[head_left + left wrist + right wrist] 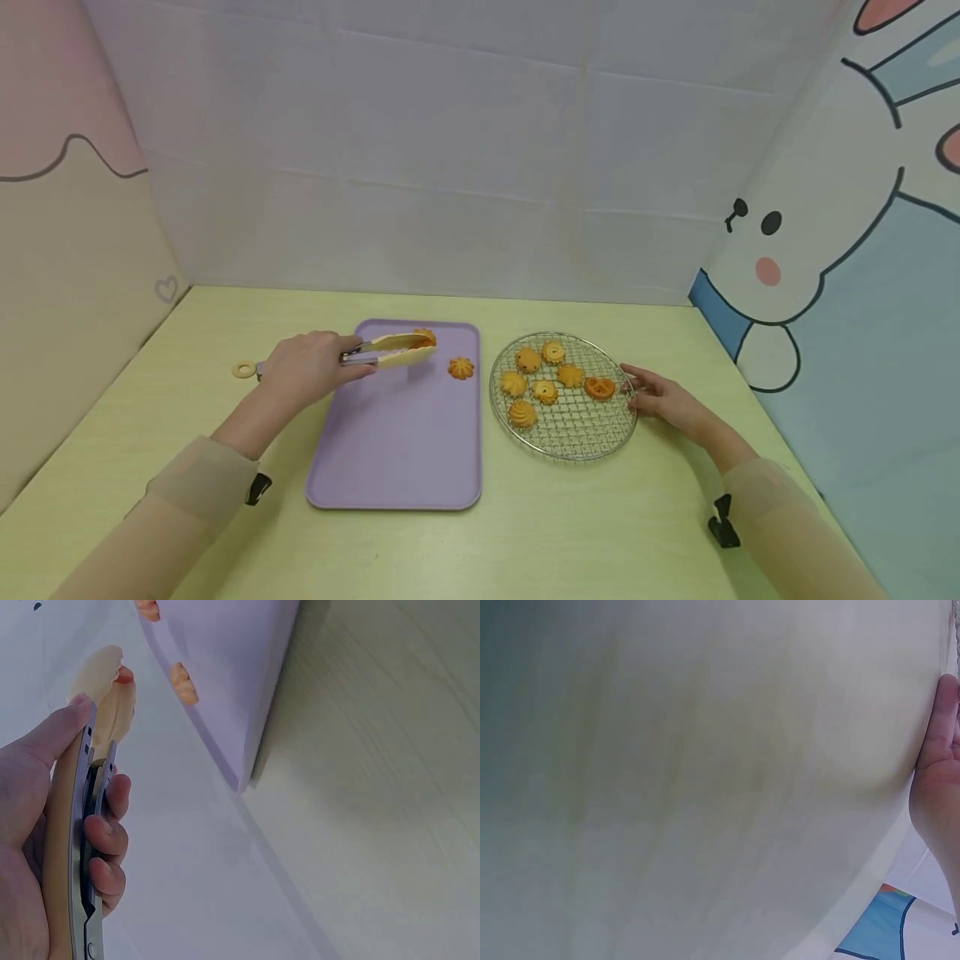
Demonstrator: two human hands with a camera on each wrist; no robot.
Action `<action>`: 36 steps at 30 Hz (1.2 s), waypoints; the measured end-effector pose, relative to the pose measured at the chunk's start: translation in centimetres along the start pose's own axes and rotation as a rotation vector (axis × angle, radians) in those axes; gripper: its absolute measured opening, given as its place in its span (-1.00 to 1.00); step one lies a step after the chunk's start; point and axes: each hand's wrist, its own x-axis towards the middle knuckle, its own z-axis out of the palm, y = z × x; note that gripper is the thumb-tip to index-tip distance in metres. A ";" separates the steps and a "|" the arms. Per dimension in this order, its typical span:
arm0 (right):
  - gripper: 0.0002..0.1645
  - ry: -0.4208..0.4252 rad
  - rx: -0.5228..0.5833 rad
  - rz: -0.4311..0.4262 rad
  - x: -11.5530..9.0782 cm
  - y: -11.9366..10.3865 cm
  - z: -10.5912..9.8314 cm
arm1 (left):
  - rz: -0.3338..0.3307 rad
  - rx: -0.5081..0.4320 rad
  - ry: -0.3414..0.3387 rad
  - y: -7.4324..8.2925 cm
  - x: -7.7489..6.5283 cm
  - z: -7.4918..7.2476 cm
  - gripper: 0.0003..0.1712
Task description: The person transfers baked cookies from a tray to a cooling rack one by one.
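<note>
My left hand grips a pair of tongs with cream scalloped tips over the upper part of a lilac tray. Pinched between those tips is a small golden cookie. Two more cookies lie on the tray; one is a flower-shaped cookie near its right edge. My right hand holds the right rim of a round wire rack, its fingertips at the rim. On the rack sit several cookies, among them a pretzel-shaped one nearest that hand.
The tray and rack stand side by side on a pale wood-grain table. A white sheet wall rises behind, with printed panels left and right. The ring-shaped end of the tongs sticks out behind my left hand.
</note>
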 end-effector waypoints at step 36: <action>-0.20 -0.011 -0.038 0.020 -0.3 -0.5 -0.1 | 0.112 -0.090 0.184 9.7 -0.6 -1.5 -0.42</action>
